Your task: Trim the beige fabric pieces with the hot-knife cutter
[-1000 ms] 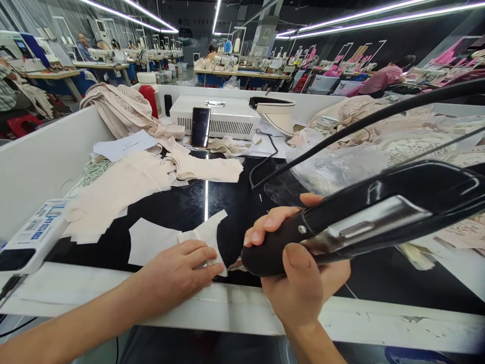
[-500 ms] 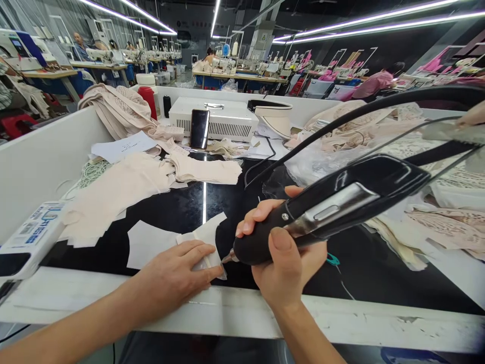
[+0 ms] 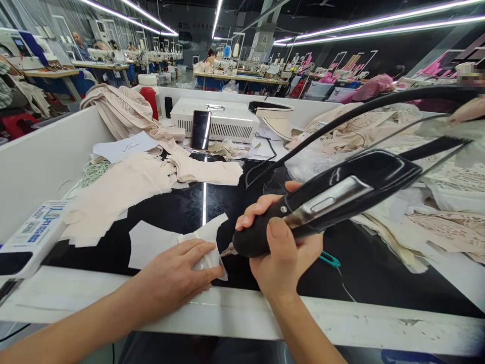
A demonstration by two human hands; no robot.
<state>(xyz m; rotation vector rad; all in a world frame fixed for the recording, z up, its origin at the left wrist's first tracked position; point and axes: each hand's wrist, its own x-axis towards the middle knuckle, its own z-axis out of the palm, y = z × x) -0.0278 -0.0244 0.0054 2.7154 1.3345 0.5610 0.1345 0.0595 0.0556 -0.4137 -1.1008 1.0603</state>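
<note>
My left hand lies flat, fingers spread, pressing a small white fabric piece onto the glossy black worktop near its front edge. My right hand is wrapped round the grip of a black handheld cutting tool with a silver trigger bar. The tool's metal tip sits at the right edge of the white piece, just beyond my left fingertips. A thick black cable runs from the tool up to the right.
Beige fabric pieces lie on the left, lace pieces on the right. A white control box with a phone leaning on it stands at the back. A white device rests front left. White walls surround the table.
My right hand and the tool have shifted left and slightly up along the white piece's edge. My left hand has stayed pressing on the piece.
</note>
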